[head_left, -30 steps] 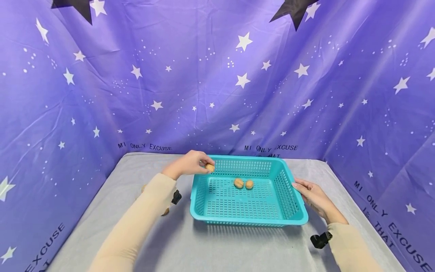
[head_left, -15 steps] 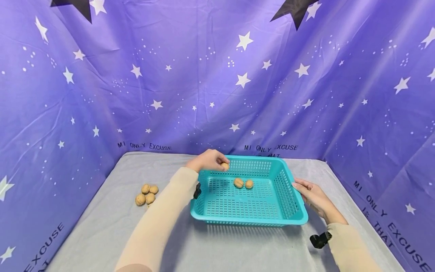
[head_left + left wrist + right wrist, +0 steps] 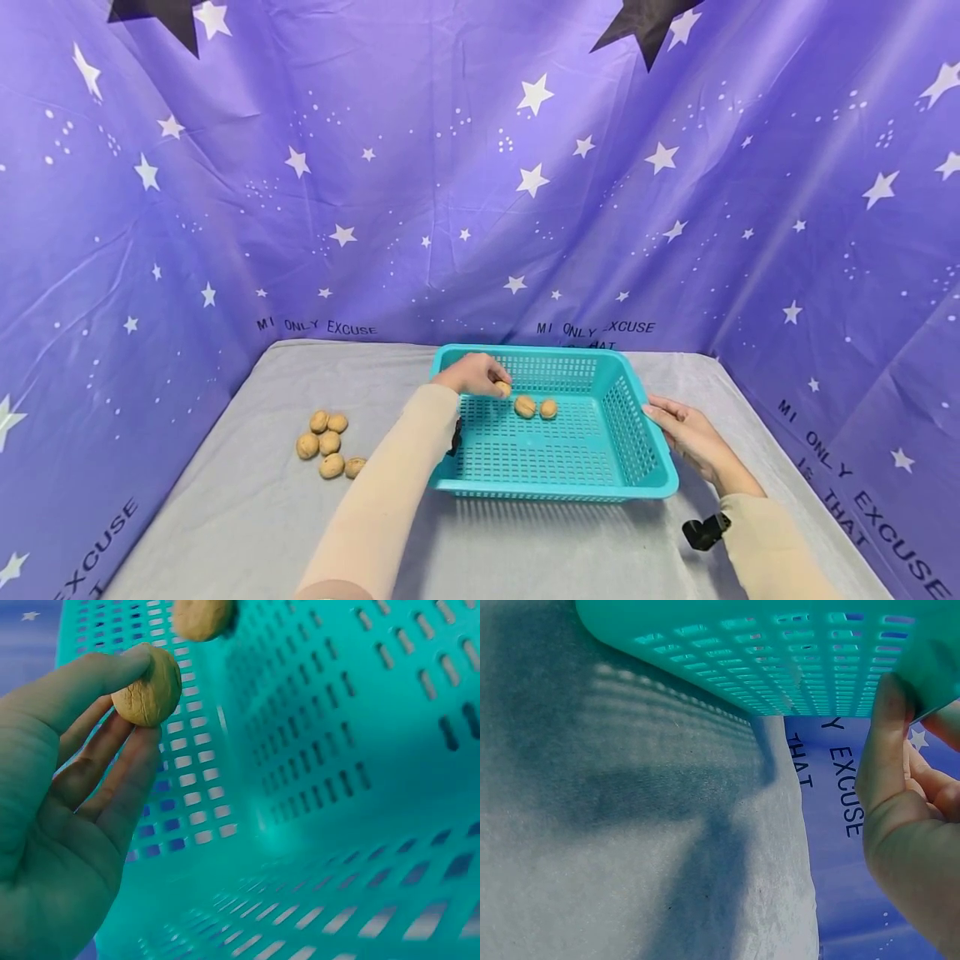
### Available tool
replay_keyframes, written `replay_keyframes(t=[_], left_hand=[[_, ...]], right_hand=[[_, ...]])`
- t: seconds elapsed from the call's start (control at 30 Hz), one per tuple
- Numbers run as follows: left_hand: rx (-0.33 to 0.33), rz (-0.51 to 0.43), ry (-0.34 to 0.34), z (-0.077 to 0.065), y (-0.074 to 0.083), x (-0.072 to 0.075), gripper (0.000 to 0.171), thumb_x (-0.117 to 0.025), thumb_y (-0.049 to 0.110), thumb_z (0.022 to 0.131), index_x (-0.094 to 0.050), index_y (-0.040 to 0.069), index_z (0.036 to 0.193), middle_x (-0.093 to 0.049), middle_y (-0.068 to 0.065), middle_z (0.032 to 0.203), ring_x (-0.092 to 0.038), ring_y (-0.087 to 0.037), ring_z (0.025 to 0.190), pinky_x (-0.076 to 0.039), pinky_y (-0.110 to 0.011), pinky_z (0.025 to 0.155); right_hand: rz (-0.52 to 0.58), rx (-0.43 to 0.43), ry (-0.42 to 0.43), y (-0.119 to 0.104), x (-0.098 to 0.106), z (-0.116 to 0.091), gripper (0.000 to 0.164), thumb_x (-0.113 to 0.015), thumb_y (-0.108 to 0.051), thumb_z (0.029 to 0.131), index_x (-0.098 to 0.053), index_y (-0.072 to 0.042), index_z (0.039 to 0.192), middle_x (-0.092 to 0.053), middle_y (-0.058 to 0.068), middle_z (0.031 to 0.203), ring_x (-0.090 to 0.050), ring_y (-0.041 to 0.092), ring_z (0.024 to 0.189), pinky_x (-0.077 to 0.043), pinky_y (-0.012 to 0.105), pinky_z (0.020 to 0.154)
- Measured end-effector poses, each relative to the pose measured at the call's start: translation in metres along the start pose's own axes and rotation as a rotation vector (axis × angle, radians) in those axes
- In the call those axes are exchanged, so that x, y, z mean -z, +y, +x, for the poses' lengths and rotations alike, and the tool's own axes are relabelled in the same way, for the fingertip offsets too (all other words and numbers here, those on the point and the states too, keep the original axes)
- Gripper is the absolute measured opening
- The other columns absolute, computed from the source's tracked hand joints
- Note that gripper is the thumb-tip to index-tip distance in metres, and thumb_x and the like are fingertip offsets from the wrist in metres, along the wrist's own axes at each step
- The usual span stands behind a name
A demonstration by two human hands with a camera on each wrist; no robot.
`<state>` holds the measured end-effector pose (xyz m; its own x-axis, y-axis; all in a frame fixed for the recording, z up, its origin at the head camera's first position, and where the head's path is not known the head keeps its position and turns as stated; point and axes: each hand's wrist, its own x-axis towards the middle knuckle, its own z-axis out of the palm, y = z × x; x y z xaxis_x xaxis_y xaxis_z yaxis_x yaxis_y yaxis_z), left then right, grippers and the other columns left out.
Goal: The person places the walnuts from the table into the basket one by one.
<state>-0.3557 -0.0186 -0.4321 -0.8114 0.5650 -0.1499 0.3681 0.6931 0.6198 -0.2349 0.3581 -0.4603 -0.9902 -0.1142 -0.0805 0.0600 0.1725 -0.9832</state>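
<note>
A turquoise perforated plastic basket (image 3: pixel 555 493) stands on the grey cloth-covered table. Inside its left part, low over the floor of the basket, my left hand (image 3: pixel 474 375) pinches a walnut (image 3: pixel 503 388) between thumb and fingertips. The left wrist view shows that walnut (image 3: pixel 148 688) close up, with another walnut (image 3: pixel 201 616) beyond it. Two walnuts lie side by side on the basket floor, a larger one (image 3: pixel 525 407) and a smaller one (image 3: pixel 548 408). At the right side my right hand (image 3: pixel 690 433) grips the basket rim, its thumb (image 3: pixel 889 712) against the outer wall.
Several walnuts (image 3: pixel 329 442) lie in a loose group on the table left of the basket; the left sleeve (image 3: pixel 390 492) passes close to one of them. Purple star-printed cloth (image 3: pixel 450 167) hangs along the back and both sides of the table (image 3: pixel 225 500).
My left hand has carried the walnut rightward over the basket's left rim, then lowered it toward the two walnuts inside. The group on the table has come into view. My right hand stays put.
</note>
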Motion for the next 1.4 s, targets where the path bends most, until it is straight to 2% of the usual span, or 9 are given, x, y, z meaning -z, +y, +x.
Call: replay_keyframes(t=[0.23,0.43,0.57,0.73,0.8,0.87,0.97,1.13,1.4], left_hand=[[0.047,0.053,0.007,0.006,0.001,-0.017,0.032,-0.078,0.017,0.09,-0.073,0.014,0.121,-0.069,0.001,0.117,-0.063,-0.015,0.108,-0.054,-0.031,0.089],[0.086,0.084,0.018,0.008,0.004,-0.029,0.031,-0.081,0.015,0.086,-0.075,0.015,0.117,-0.07,0.002,0.113,-0.063,-0.014,0.105,-0.054,-0.029,0.087],[0.093,0.077,0.023,0.01,0.003,-0.033,0.029,-0.082,0.015,0.086,-0.076,0.017,0.114,-0.069,0.003,0.112,-0.063,-0.013,0.104,-0.054,-0.028,0.085],[0.1,0.065,0.026,0.011,0.002,-0.035,0.027,-0.082,0.016,0.085,-0.076,0.019,0.112,-0.069,0.003,0.112,-0.063,-0.013,0.102,-0.055,-0.028,0.084],[0.103,0.066,0.027,0.012,0.002,-0.035,0.028,-0.082,0.016,0.085,-0.076,0.019,0.112,-0.069,0.003,0.112,-0.063,-0.013,0.102,-0.055,-0.029,0.084],[0.102,0.067,0.029,0.011,0.002,-0.034,0.029,-0.083,0.016,0.085,-0.076,0.018,0.114,-0.069,0.003,0.112,-0.063,-0.013,0.103,-0.054,-0.029,0.085],[0.1,0.062,0.032,0.01,0.001,-0.032,0.032,-0.083,0.017,0.085,-0.075,0.017,0.116,-0.07,0.002,0.113,-0.063,-0.014,0.105,-0.054,-0.03,0.088],[0.087,0.036,0.029,0.006,0.002,-0.024,0.037,-0.083,0.022,0.085,-0.074,0.017,0.12,-0.069,0.001,0.12,-0.063,-0.017,0.112,-0.054,-0.034,0.092],[0.006,0.063,0.002,-0.003,0.013,-0.001,0.035,-0.08,0.02,0.089,-0.073,0.016,0.123,-0.067,0.002,0.126,-0.062,-0.015,0.113,-0.053,-0.032,0.093]], right_hand=[[-0.004,0.016,0.0,0.001,-0.001,0.0,0.069,-0.055,-0.025,0.105,-0.024,0.016,0.151,-0.059,0.013,0.132,-0.065,0.003,0.102,-0.056,0.024,0.086],[0.008,0.016,-0.003,0.001,-0.002,-0.001,0.069,-0.056,-0.024,0.105,-0.024,0.016,0.151,-0.063,0.007,0.127,-0.066,0.004,0.102,-0.056,0.025,0.085],[0.006,0.024,-0.005,0.001,-0.001,-0.001,0.068,-0.055,-0.025,0.105,-0.023,0.016,0.151,-0.061,0.011,0.13,-0.066,0.004,0.102,-0.056,0.025,0.085],[0.006,0.018,0.002,0.003,-0.001,-0.001,0.069,-0.055,-0.026,0.105,-0.024,0.015,0.151,-0.063,0.004,0.126,-0.065,0.003,0.102,-0.056,0.025,0.086],[0.007,0.015,0.001,0.003,-0.001,-0.001,0.068,-0.055,-0.025,0.106,-0.024,0.015,0.151,-0.062,0.008,0.128,-0.066,0.003,0.101,-0.056,0.025,0.086],[0.007,0.019,-0.002,0.003,-0.001,0.0,0.067,-0.054,-0.024,0.106,-0.024,0.015,0.151,-0.06,0.014,0.131,-0.066,0.004,0.101,-0.057,0.026,0.085],[0.005,0.018,-0.006,0.002,-0.001,0.001,0.067,-0.053,-0.024,0.106,-0.022,0.015,0.151,-0.06,0.014,0.131,-0.066,0.004,0.1,-0.057,0.026,0.085],[0.004,0.011,-0.001,0.001,-0.002,0.0,0.068,-0.055,-0.026,0.105,-0.025,0.014,0.151,-0.064,0.004,0.124,-0.066,0.004,0.1,-0.057,0.026,0.085],[-0.023,0.007,0.006,0.002,-0.001,0.001,0.07,-0.055,-0.029,0.105,-0.024,0.013,0.152,-0.056,0.018,0.136,-0.065,0.002,0.102,-0.056,0.026,0.087]])
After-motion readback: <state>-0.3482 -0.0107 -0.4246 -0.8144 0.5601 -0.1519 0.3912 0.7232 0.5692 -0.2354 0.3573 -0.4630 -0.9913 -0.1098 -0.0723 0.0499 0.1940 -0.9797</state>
